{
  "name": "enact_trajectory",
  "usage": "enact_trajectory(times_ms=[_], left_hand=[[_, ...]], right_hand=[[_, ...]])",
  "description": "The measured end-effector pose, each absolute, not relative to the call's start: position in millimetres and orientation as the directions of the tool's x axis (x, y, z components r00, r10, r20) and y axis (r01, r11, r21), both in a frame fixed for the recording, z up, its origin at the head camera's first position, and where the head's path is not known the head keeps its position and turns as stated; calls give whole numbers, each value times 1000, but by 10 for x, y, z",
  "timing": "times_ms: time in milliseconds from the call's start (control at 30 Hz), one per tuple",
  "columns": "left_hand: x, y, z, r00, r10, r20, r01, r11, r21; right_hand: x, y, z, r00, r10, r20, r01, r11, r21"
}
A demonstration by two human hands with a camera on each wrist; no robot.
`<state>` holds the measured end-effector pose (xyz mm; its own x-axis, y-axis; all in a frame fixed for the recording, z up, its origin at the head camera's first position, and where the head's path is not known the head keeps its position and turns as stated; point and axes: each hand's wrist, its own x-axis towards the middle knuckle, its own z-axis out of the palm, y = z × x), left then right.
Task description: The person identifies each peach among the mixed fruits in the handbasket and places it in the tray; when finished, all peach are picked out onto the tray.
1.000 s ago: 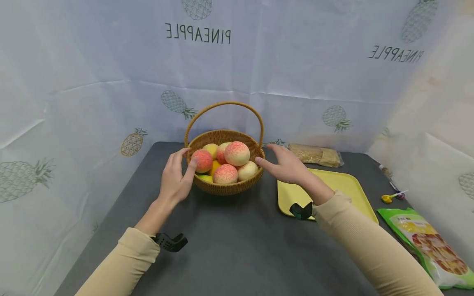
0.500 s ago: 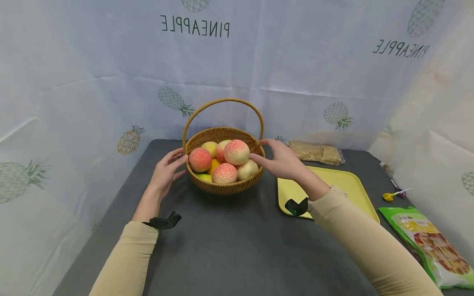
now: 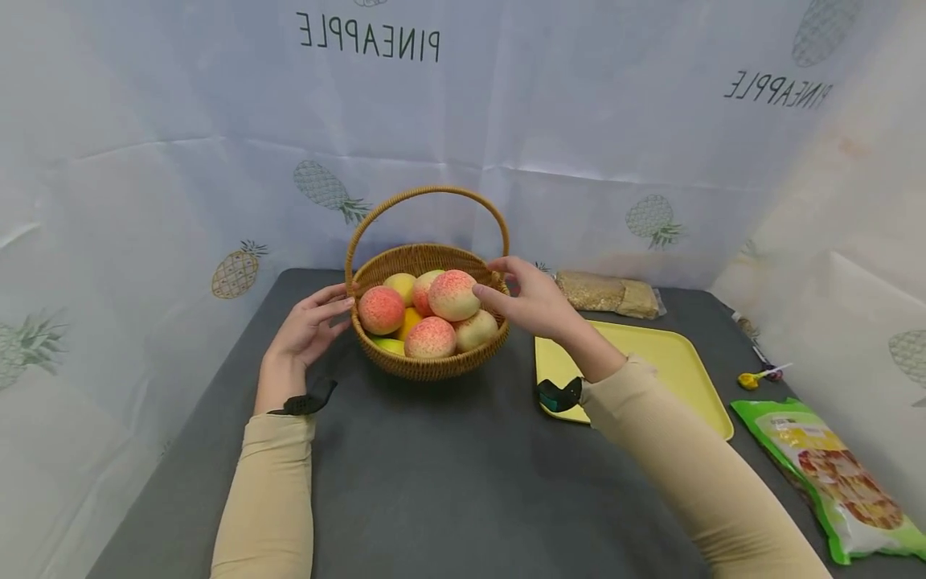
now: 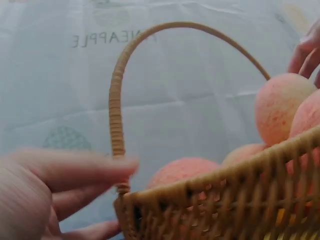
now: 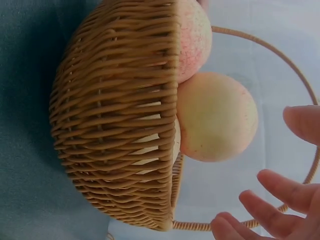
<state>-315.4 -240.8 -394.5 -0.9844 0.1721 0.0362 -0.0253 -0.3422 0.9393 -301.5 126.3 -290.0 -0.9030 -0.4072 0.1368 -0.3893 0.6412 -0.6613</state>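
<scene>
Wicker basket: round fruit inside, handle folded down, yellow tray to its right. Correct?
No: the handle is up, arching over the wicker basket, as the head view shows. Round fruit inside and the yellow tray to the basket's right are correct.

In the left wrist view, the blurred left hand [image 4: 35,195] is cut off by the left and bottom edges, and the wicker basket [image 4: 225,210] runs out at right. The right wrist view crops the right hand [image 5: 287,220]. From the head, peaches [image 3: 430,338] partly hide yellow fruit [image 3: 410,322], a sleeve [image 3: 687,462] covers part of the yellow tray [image 3: 669,362], and lettering on the green bag [image 3: 832,474] is too small to read.
</scene>
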Motion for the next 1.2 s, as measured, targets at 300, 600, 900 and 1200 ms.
enact_trajectory(times_ms=[300,600,900,1200], left_hand=[[-3149,-2396,-4005,-987,160,-5,-57,-322,945],[-3166,-2364,-4113,-986,167,30,-46,-434,900],[-3239,-2353,-4103,-983,177,42,-42,-442,896],[-3175,-2379,-4115,-982,179,57,-32,-460,887]], right_hand=[[-3145,1066,-2915,-886,-444,131,-410,620,-669],[-3189,900,-2927,-867,-494,59,-401,622,-673],[-3210,863,-2874,-854,-519,51,-448,681,-579],[-3237,810,-2871,-858,-511,52,-454,708,-540]])
